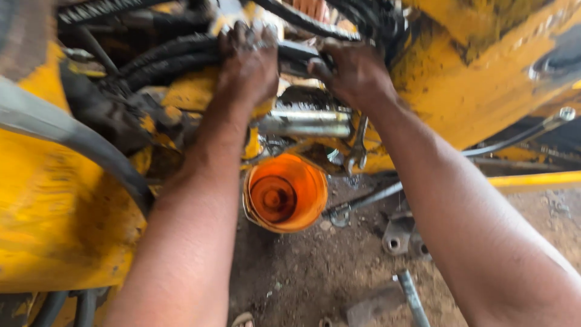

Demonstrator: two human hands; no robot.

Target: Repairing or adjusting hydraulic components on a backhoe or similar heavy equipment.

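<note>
Black hydraulic hoses (181,57): bundle across upper centre of frame, running over the yellow machine frame (60,218). Left hand (248,63): fingers curled over the bundle, pressing down. Right hand (354,72): fingers closed around a hose end at upper right of centre. Below: chrome cylinder rod (305,123); orange bucket (285,192) on the dirt ground (302,272); wrench (358,148) hanging just right of the rod. Handling, as judged: grease-slick grip; hold hoses firmly, keep bucket beneath for drips.
</note>
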